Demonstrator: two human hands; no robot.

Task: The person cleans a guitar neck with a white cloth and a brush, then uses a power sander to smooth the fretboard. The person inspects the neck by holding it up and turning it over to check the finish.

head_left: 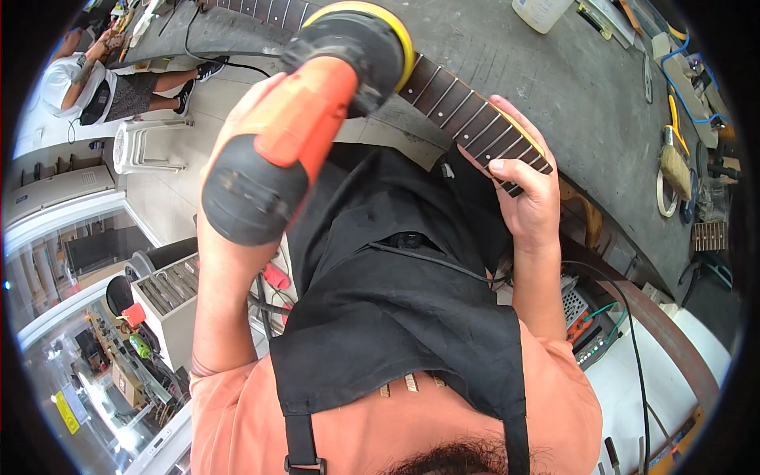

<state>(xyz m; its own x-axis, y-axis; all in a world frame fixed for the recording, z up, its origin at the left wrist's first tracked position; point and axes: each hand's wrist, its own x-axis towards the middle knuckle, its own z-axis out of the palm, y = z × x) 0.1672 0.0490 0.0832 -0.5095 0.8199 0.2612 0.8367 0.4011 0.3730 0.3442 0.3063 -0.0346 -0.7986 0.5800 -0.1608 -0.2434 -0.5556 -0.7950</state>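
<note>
An orange and black power tool (293, 123) with a round yellow-rimmed pad is in my left hand (226, 142), whose fingers are largely hidden behind its body. The pad lies over a dark guitar neck (443, 103) with metal frets and dot inlays; whether they touch is unclear. My right hand (526, 186) grips the neck near its lower-right end, thumb on the fretboard and fingers round the far edge. A black apron (380, 301) covers my front below the neck.
A grey workbench (586, 119) holds a paintbrush (674, 170), a plastic jug (541, 9), cords and a second fretted neck (707, 236). Another person (79, 87) is at the upper left, near white stools (138, 146). A box of flat pieces (166, 297) stands at lower left. A cable (633, 332) hangs at right.
</note>
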